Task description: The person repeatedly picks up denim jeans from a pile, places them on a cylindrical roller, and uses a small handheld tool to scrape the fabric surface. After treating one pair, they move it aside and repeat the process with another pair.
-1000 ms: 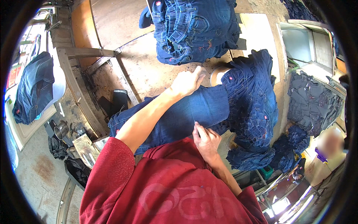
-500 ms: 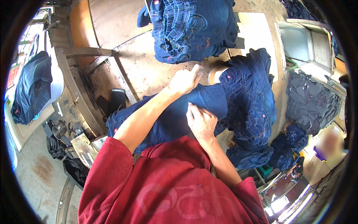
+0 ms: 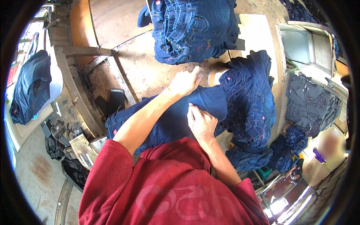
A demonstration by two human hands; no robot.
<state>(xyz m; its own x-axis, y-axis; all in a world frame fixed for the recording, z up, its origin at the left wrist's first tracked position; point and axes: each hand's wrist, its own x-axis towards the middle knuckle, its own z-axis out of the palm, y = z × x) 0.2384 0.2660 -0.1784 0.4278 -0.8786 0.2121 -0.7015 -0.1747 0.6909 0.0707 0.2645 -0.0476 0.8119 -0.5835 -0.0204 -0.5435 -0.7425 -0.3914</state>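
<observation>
A pair of dark blue jeans [image 3: 168, 119] lies spread in front of me, one leg stretching to the right. Over its far edge my left hand [image 3: 184, 81] is closed, fingers curled; what they hold, if anything, is hidden. My right hand [image 3: 203, 123] rests on or just above the denim, closed in a pinch. A tiny dark tip shows at its fingertips, too small to name. To the right of the hands, a heap of jeans [image 3: 252, 101] with loose threads hangs down. Beyond them sits a stack of folded jeans [image 3: 197, 32] with elastic waists.
The wooden table [image 3: 140, 56] extends behind the jeans. A dark phone-like object [image 3: 116, 100] lies by a wooden frame [image 3: 77, 90] on the left. Grey garments [image 3: 313, 103] are piled at far right, near a person [image 3: 332, 144]. More jeans [image 3: 32, 88] drape over a left-hand surface.
Both hands keep almost the same pose and place over the jeans. The whole view has shifted very slightly.
</observation>
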